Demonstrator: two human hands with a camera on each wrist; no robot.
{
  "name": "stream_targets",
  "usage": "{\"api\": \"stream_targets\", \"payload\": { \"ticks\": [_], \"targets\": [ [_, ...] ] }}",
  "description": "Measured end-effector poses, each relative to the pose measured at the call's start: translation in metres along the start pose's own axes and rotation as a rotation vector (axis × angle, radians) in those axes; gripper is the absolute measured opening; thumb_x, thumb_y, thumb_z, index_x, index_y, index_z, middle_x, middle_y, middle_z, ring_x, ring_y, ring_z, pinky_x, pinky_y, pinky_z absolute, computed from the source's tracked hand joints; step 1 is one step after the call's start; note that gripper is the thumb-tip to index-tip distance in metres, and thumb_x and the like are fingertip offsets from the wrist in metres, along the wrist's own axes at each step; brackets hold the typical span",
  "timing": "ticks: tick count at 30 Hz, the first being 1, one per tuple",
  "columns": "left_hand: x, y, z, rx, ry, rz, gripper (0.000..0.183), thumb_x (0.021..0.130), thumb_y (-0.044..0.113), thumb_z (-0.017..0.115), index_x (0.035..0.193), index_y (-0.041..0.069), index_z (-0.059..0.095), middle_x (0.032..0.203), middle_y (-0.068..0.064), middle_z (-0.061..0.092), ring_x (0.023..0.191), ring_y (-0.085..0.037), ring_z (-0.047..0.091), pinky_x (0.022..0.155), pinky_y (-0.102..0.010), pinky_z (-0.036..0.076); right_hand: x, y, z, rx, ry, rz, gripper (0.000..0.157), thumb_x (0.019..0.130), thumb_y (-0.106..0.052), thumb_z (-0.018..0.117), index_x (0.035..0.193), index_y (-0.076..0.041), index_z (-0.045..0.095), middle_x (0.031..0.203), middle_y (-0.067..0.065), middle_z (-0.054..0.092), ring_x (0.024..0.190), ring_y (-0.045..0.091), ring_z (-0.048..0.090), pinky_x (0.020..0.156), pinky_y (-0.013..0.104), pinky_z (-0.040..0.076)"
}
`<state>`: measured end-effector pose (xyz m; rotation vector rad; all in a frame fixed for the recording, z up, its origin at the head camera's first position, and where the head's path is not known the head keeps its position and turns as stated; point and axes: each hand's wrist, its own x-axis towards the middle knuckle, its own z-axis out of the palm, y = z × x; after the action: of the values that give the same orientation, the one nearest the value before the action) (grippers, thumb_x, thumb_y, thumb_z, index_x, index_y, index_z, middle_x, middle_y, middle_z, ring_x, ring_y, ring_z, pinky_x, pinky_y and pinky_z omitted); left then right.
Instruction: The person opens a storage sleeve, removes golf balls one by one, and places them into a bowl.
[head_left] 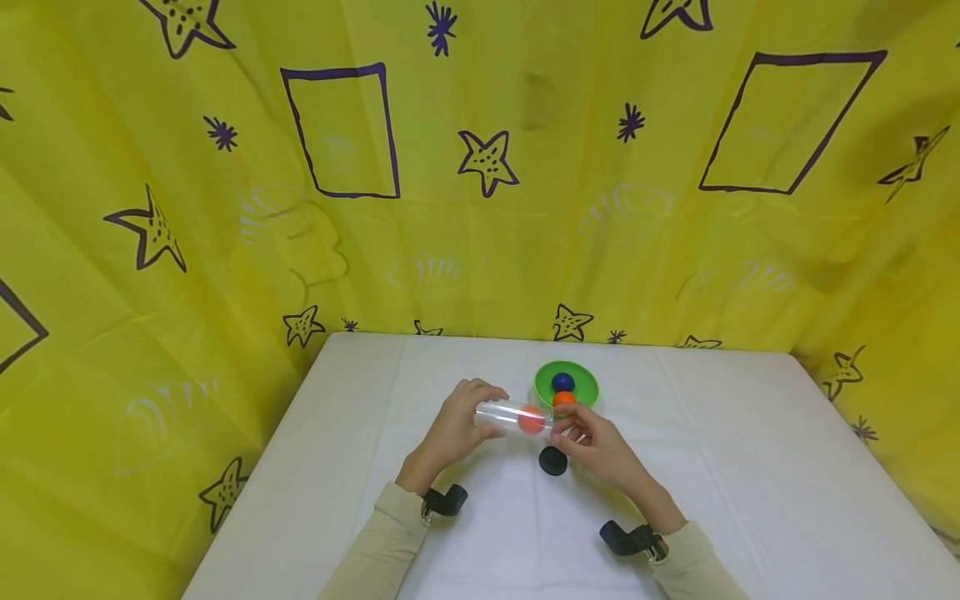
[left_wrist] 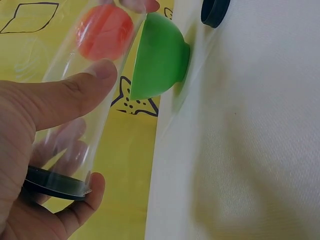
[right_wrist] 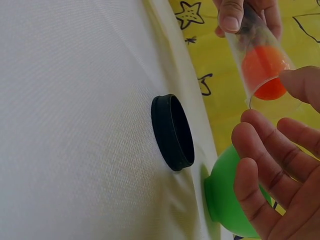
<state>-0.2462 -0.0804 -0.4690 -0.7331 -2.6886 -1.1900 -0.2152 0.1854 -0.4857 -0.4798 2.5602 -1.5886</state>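
Observation:
In the head view my left hand grips a clear plastic tube that lies almost level above the table. Thumb and fingers wrap around it near its black-capped end. Inside the tube, close to the uncapped mouth, is an orange-red ball. At that mouth is my right hand, its fingers loosely bent and spread; the thumb and index fingertips are at the rim. Beneath the hands a loose black cap rests on the table. Just beyond stands a green bowl.
In the bowl are a dark blue ball and an orange ball. A white cloth covers the table. Behind it and along both sides hangs a yellow curtain with drawn stars and rectangles.

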Motion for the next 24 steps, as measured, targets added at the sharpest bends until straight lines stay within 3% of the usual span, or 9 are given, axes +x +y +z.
{"api": "stream_targets", "payload": {
  "ticks": [16,24],
  "targets": [
    [-0.0002,-0.0005,0.0006,-0.003,0.006,0.01,0.047,0.078,0.013,0.088,0.121,0.016,0.069,0.121,-0.002,0.068,0.111,-0.021,0.055,0.097,-0.043,0.051,0.0006,0.0019,0.0005,-0.037,0.031,0.006,0.041,0.093,-0.018,0.076,0.129,-0.006,0.06,0.102,0.011,0.066,0.08,0.015,0.057,0.063,0.02,0.05],
    [-0.0006,0.0008,-0.0001,0.005,0.009,0.002,0.047,0.078,0.013,0.089,0.121,0.016,0.069,0.121,-0.002,0.068,0.111,-0.021,0.055,0.097,-0.043,0.052,0.0006,0.0024,0.0016,-0.014,0.018,-0.006,0.042,0.094,-0.017,0.075,0.13,-0.005,0.058,0.104,0.012,0.07,0.079,0.013,0.059,0.065,0.021,0.051]
  ]
}}
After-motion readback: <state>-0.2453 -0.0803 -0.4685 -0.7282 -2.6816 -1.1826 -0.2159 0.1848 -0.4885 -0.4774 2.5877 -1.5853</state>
